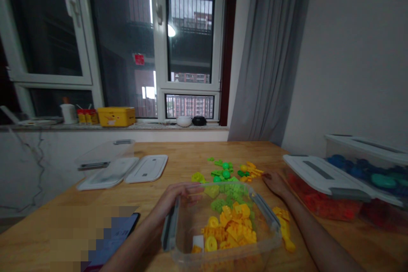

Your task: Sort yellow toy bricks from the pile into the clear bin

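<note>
A clear plastic bin [266, 214] with grey handles stands on the wooden table [178, 153] in front of me, tilted, and holds several yellow, orange and green toy bricks [231, 225]. My left hand [177, 197] grips the bin's far left rim, fingers curled over the edge. My right hand [276, 182] rests on the table to the right of the bin, next to a scatter of loose green and yellow bricks [229, 170]; its fingers are mostly hidden. Several yellow bricks [283, 227] lie by my right forearm.
A lidded bin of red pieces [321, 182] and one of blue and green pieces [366, 161] stand at the right. An empty clear bin [105, 153] and two white lids [146, 168] lie at the left. A phone [116, 233] lies near the front edge. A windowsill with boxes runs behind.
</note>
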The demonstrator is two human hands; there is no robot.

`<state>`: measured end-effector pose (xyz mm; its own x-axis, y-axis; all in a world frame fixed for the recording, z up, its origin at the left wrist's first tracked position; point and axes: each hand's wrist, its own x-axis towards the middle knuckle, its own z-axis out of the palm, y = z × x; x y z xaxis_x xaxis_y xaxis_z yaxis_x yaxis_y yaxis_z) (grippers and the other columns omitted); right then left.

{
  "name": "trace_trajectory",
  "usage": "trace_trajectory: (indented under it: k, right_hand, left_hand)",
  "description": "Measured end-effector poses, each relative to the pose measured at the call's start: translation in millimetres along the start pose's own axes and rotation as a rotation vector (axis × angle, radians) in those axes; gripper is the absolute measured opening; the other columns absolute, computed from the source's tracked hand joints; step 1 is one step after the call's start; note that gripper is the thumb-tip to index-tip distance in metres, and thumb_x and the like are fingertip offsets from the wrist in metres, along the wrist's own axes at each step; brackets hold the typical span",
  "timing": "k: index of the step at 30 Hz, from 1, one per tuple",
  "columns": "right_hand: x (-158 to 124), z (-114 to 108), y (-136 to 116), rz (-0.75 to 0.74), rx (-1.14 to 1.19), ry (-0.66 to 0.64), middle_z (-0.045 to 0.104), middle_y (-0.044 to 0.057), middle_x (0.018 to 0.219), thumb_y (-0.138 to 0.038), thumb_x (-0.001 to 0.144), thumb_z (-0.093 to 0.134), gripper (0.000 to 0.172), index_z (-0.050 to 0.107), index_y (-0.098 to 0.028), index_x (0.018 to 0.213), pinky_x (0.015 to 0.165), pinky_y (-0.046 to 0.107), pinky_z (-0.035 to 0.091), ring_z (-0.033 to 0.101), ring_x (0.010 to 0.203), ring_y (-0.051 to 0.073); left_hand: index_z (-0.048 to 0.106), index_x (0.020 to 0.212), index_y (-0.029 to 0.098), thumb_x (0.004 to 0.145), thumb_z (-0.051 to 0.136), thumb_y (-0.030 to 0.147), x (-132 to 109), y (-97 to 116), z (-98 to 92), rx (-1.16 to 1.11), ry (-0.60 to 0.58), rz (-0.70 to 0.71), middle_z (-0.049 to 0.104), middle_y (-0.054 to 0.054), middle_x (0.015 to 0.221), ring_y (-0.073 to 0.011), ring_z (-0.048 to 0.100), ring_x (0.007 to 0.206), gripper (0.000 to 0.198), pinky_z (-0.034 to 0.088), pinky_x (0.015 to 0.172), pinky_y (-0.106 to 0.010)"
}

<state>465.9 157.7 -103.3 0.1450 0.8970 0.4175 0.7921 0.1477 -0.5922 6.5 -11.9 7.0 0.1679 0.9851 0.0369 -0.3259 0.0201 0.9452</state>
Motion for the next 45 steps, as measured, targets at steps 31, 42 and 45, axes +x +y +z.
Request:
trace_trajectory:
  k: [31, 42, 45]
  right_hand:
    - [-5, -6, -14, 0.074, -0.190, 0.065, 0.079, 0.013, 0.095, -0.026, 0.083, 0.055, 0.029, 0.080, -0.017, 0.094, 0.083, 0.033, 0.052, 0.073, 0.093, 0.028]
    - [-8, 0, -18, 0.043, -0.038, 0.020, 0.077, 0.014, 0.108, -0.025, 0.079, 0.057, 0.035, 0.075, -0.015, 0.107, 0.090, 0.032, 0.051, 0.071, 0.103, 0.028]
    - [-6, -6, -17, 0.080, 0.033, 0.035, 0.079, 0.014, 0.099, -0.026, 0.077, 0.058, 0.029, 0.077, -0.015, 0.096, 0.084, 0.034, 0.053, 0.073, 0.095, 0.029]
  left_hand:
    - [0.077, 0.098, 0.011, 0.066, 0.064, 0.020, -1, 0, 0.0, 0.079, 0.005, 0.024, 0.074, -0.015, 0.122, -0.0341, 0.063, 0.123, 0.035, 0.044, 0.109, -0.044]
    - [0.077, 0.099, 0.009, 0.066, 0.063, 0.019, 4, -4, -3.2, -0.007, -0.090, 0.010, 0.074, -0.017, 0.121, -0.0355, 0.066, 0.119, 0.037, 0.046, 0.108, -0.047]
    - [0.078, 0.094, 0.012, 0.063, 0.065, 0.019, 2, -2, -1.7, 0.000, -0.043, 0.011, 0.076, -0.015, 0.117, -0.0371, 0.065, 0.120, 0.034, 0.047, 0.107, -0.048]
